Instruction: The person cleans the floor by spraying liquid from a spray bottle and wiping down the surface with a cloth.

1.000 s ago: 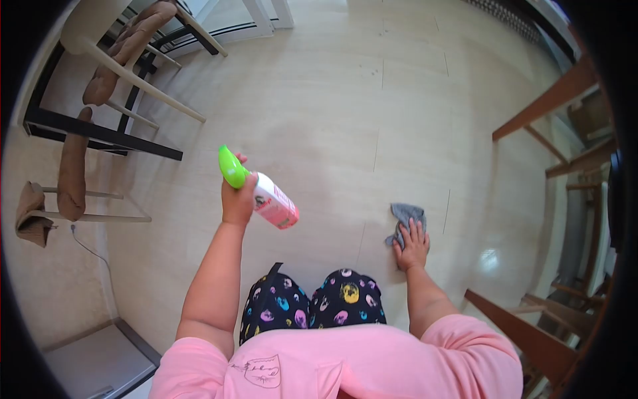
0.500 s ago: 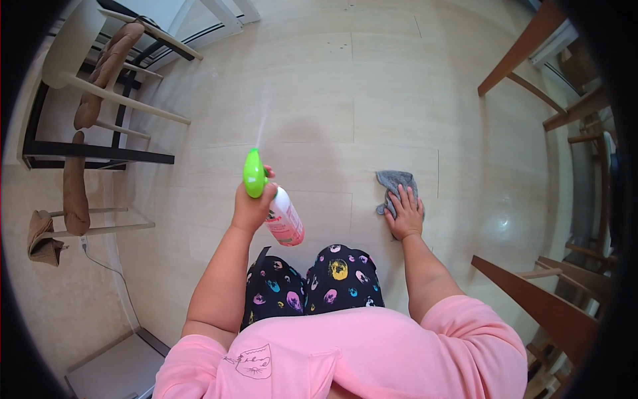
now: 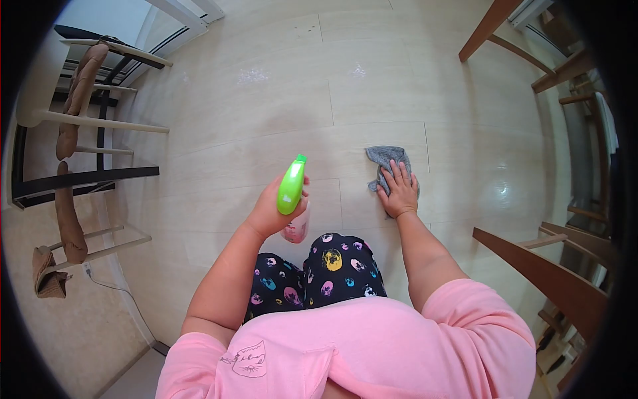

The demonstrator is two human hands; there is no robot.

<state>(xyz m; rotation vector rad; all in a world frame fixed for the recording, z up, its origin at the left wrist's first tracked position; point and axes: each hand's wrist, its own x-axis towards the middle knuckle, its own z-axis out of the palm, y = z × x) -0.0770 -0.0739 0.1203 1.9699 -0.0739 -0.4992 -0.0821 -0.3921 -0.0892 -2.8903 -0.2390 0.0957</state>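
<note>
The floor (image 3: 219,199) is brightly lit, a soft shadow (image 3: 296,133) cast mid-frame, glare (image 3: 502,189) reflected at right; edges are bowed and blackened.

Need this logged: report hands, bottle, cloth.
Left fingers around bottle. Right fingers spread on cloth, on floor. Furniture legs either side, clear of both.

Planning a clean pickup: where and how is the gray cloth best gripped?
Probably pinch the gray cloth by its far-left corner, coming from above and the far side. That corner lies uncovered, while the right hand spreads over the nearer part.
</note>
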